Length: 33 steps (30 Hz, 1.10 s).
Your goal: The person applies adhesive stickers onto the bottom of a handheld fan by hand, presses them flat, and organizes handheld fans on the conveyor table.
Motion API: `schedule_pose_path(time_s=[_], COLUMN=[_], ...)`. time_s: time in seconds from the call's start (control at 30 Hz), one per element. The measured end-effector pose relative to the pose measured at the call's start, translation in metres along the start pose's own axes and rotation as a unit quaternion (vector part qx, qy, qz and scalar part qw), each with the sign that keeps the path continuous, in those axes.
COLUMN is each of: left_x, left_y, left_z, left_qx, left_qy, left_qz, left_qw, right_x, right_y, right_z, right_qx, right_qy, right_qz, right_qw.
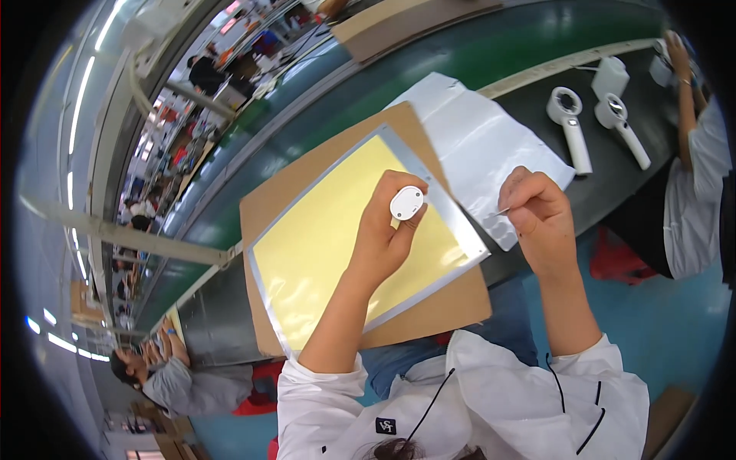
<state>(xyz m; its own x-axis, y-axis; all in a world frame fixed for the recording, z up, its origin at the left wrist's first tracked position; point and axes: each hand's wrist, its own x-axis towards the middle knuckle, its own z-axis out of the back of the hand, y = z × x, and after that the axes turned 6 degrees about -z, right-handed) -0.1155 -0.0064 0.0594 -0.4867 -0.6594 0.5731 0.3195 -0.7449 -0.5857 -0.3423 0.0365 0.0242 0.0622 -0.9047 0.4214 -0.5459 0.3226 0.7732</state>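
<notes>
Fingers of the left hand wrap around a white oval-ended device above the yellow sheet. Right of that sheet, the right hand pinches a small thin piece between thumb and forefinger. Beyond, farther right of the yellow sheet, two round-headed white devices lie on the table.

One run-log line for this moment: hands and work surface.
left hand: gripping white oval-ended part | right hand: pinching small thin piece | gray-bordered yellow sheet: on brown cardboard
</notes>
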Motion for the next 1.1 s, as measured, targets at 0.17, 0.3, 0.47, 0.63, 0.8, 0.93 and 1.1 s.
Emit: schedule_pose_path(time_s=[0.17,0.3,0.47,0.63,0.8,0.93,1.1], left_x=[-0.033,-0.043,-0.057,-0.061,-0.07,-0.074,-0.082], left_y=[0.004,0.007,0.021,0.031,0.037,0.045,0.049], left_z=[0.029,0.066,0.086,0.084,0.089,0.092,0.085], left_qx=[-0.222,-0.227,-0.328,-0.324,-0.214,-0.195,-0.159], left_qy=[-0.11,-0.115,-0.139,-0.18,-0.145,-0.097,-0.144], left_qz=[0.09,0.078,0.136,0.134,0.099,0.077,0.051], left_qw=[0.965,0.964,0.924,0.919,0.961,0.973,0.975], right_x=[0.035,0.055,0.076,0.097,0.101,0.106,0.108], right_y=[-0.018,-0.026,-0.038,-0.046,-0.053,-0.069,-0.073], right_z=[-0.049,-0.083,-0.108,-0.124,-0.131,-0.126,-0.132], right_qx=[0.069,0.093,0.059,0.047,0.046,0.04,0.044], right_qy=[0.039,0.079,0.145,0.175,0.199,0.204,0.202], right_qz=[-0.076,-0.097,-0.138,-0.153,-0.17,-0.158,-0.131], right_qw=[0.994,0.988,0.978,0.971,0.964,0.965,0.969])
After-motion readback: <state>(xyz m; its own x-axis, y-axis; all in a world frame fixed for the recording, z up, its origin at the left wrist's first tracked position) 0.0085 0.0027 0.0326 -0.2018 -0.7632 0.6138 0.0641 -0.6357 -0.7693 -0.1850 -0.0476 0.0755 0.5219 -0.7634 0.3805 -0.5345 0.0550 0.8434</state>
